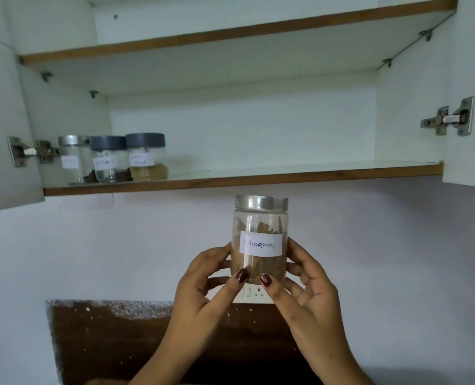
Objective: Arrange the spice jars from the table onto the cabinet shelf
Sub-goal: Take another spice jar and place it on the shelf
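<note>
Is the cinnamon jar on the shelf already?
No, the cinnamon jar is below the shelf, held between the left hand and right hand.

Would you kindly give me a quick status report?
Left hand and right hand both grip cinnamon jar, below shelf. Three jars at shelf's left. Nothing blocking.

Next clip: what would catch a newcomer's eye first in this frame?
First, the clear jar labelled Cinnamon, silver-lidded, held up centre frame between the left hand and the right hand, below the shelf edge. Then the three labelled jars huddled at the left end of the lower cabinet shelf, whose remaining length lies bare.
</note>
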Motion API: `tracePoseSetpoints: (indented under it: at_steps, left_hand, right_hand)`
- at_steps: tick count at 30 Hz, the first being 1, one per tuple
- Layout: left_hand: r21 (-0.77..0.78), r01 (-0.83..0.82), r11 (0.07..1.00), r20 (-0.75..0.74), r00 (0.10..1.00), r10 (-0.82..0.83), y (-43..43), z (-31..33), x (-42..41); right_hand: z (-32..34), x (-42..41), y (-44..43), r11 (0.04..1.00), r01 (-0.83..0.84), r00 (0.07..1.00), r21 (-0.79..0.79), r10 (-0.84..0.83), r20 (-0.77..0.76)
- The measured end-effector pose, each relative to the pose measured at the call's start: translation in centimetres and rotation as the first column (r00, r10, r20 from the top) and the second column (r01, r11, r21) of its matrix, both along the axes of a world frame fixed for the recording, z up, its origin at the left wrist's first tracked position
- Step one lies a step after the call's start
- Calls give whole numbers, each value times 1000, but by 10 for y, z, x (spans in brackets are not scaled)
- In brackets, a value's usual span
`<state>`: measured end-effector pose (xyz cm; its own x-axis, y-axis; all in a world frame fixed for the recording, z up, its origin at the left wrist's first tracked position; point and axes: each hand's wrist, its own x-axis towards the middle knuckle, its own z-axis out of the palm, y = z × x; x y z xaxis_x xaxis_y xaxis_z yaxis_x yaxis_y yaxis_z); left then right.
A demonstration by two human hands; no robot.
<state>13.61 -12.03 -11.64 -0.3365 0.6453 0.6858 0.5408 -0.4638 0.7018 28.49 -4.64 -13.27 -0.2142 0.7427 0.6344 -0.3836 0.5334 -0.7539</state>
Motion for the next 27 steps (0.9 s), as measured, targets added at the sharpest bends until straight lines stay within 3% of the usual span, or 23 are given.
tracePoseSetpoints:
  at_steps: [12, 19, 27]
  left_hand:
    - [155, -152, 976, -92, 982, 168, 15, 68, -46]
    - [147, -218, 965, -178, 954, 243, 26, 94, -82]
    - [182, -329, 927, -290, 883, 370, 43, 123, -108]
  right_hand:
    - [78, -52, 24, 977, 11, 997, 212, -26, 71]
    - [123, -80, 41, 949, -16, 975, 315, -55, 216]
    - [146, -114, 60, 937, 62, 965, 344, -143, 217]
